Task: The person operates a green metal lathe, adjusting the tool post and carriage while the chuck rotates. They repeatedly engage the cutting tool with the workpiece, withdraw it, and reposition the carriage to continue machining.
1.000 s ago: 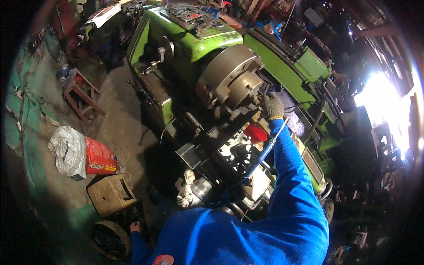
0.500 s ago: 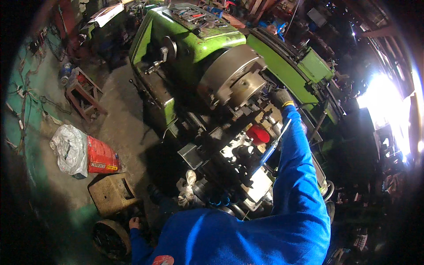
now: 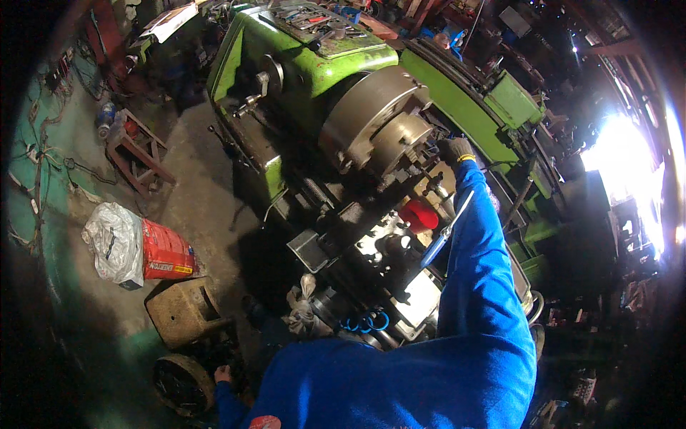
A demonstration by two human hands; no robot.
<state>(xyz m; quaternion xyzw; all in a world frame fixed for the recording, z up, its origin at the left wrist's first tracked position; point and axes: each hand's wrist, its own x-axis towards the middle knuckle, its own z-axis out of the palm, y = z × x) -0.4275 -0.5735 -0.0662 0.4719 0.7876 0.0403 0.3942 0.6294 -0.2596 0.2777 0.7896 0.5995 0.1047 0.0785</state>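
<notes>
My right hand [image 3: 456, 150], in a dark work glove with a yellow cuff, reaches across a green lathe to the far side of a short metal cylinder [image 3: 401, 140] in its large chuck [image 3: 371, 107]. The fingers look closed; what they hold is hidden. Below the forearm, a slim tool with a blue handle [image 3: 434, 252] and a pale shaft lies over the carriage. A red round piece [image 3: 419, 216] sits near the tool post [image 3: 395, 247]. Low at the left, my bare left hand [image 3: 223, 374] looks curled beside a round drum-like part [image 3: 184, 385]; any grip is hidden.
Hand tools lie on the headstock top [image 3: 325, 32]. A red and white sack [image 3: 143, 244] and a yellowish metal housing [image 3: 184, 311] stand on the floor at left, with a rusty stool frame [image 3: 139, 154] farther back. A tied cloth [image 3: 304, 309] and blue coils [image 3: 368, 322] are near my body.
My right hand has shifted slightly upward beside the cylinder. My left hand is slightly lower and to the right in the picture. The view itself has moved a little.
</notes>
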